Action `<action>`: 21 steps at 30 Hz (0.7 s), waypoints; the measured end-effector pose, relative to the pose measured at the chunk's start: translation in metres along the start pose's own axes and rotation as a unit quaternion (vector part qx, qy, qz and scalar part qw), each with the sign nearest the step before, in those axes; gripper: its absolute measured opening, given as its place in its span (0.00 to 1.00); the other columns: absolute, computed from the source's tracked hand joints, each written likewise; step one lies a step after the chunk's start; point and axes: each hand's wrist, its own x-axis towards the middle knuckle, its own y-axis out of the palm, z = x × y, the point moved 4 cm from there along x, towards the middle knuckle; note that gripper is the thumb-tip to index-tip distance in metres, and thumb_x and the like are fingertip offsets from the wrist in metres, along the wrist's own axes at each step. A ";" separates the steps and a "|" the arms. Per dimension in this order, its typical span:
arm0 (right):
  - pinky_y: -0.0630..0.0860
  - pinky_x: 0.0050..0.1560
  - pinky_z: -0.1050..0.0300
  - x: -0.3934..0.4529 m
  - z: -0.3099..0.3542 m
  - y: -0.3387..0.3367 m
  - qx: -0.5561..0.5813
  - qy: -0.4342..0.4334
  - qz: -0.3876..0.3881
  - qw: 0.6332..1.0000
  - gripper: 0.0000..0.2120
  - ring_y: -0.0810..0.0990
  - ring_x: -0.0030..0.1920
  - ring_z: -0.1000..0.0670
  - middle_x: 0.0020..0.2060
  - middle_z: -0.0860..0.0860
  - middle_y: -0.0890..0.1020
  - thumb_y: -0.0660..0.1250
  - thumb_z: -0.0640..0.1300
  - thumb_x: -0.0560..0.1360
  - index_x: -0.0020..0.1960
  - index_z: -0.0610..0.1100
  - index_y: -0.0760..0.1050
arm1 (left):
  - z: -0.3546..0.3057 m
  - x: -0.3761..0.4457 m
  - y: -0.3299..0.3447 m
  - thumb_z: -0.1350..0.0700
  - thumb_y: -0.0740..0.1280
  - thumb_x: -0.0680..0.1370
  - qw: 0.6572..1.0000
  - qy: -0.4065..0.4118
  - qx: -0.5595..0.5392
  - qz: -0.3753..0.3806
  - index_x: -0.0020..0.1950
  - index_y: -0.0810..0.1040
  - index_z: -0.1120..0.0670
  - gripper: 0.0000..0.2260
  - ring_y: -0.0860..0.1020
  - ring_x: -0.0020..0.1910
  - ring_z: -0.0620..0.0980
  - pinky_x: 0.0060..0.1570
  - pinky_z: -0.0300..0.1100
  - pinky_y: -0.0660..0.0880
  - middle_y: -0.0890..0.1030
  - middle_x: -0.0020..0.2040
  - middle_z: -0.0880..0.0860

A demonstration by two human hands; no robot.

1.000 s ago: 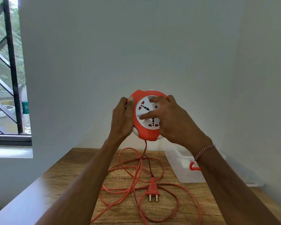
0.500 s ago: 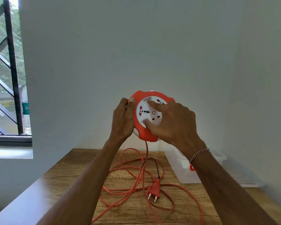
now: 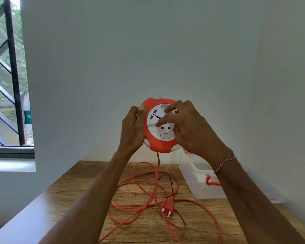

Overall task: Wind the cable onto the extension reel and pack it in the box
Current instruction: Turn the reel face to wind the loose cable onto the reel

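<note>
I hold a round orange extension reel (image 3: pixel 156 143) with a white socket face upright above the table. My left hand (image 3: pixel 132 131) grips its left rim, thumb on the front edge. My right hand (image 3: pixel 188 127) lies over the white face, fingertips pressing on it. An orange cable (image 3: pixel 158 166) hangs from the reel's bottom down to loose loops on the wooden table (image 3: pixel 74 184). The orange two-pin plug (image 3: pixel 168 206) lies among the loops. A clear plastic box (image 3: pixel 199 175) with an orange latch stands at the right, partly behind my right forearm.
White walls close off the back and the right side, right behind the box. A barred window (image 3: pixel 9 76) with a sill is at the left. The table's left edge runs diagonally toward me.
My right hand has turned the white face round, so the sockets sit differently. The cable loops and plug have shifted slightly on the table. My left hand kept its grip.
</note>
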 end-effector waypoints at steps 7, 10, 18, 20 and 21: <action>0.75 0.57 0.44 -0.002 0.008 0.008 -0.089 -0.005 0.035 0.995 0.28 0.68 0.65 0.44 0.68 0.48 0.71 0.78 0.48 0.66 0.63 0.61 0.75 | 0.004 0.001 0.001 0.47 0.56 0.83 1.000 0.009 0.009 -0.008 0.51 0.75 0.54 0.13 0.82 0.36 0.40 0.33 0.29 0.77 0.81 0.39 0.43; 0.78 0.53 0.45 -0.005 0.006 0.009 -0.085 0.010 -0.001 0.996 0.28 0.71 0.62 0.43 0.65 0.46 0.74 0.77 0.53 0.66 0.65 0.62 0.74 | 0.004 0.001 0.001 0.47 0.56 0.83 1.000 0.009 0.002 -0.004 0.50 0.75 0.53 0.13 0.82 0.36 0.41 0.33 0.30 0.77 0.81 0.39 0.42; 0.77 0.56 0.47 -0.009 0.001 0.009 -0.058 0.082 -0.069 0.993 0.31 0.78 0.59 0.44 0.63 0.47 0.78 0.65 0.66 0.70 0.70 0.59 0.69 | 0.007 0.003 0.002 0.43 0.56 0.82 1.000 0.011 0.019 -0.005 0.48 0.75 0.58 0.19 0.79 0.31 0.43 0.31 0.36 0.77 0.81 0.36 0.50; 0.78 0.54 0.48 -0.009 0.003 0.009 -0.062 0.089 -0.084 0.991 0.32 0.80 0.57 0.45 0.61 0.48 0.80 0.63 0.69 0.70 0.70 0.57 0.69 | 0.007 0.003 0.001 0.43 0.56 0.81 1.000 0.012 0.023 -0.007 0.48 0.74 0.58 0.19 0.79 0.31 0.42 0.32 0.36 0.78 0.80 0.36 0.50; 0.79 0.53 0.49 -0.009 0.004 0.010 -0.065 0.089 -0.088 0.990 0.33 0.81 0.56 0.46 0.60 0.49 0.81 0.63 0.70 0.70 0.70 0.57 0.70 | 0.008 0.003 0.001 0.43 0.56 0.81 1.000 0.012 0.024 -0.005 0.48 0.74 0.58 0.20 0.79 0.31 0.43 0.32 0.37 0.78 0.80 0.36 0.50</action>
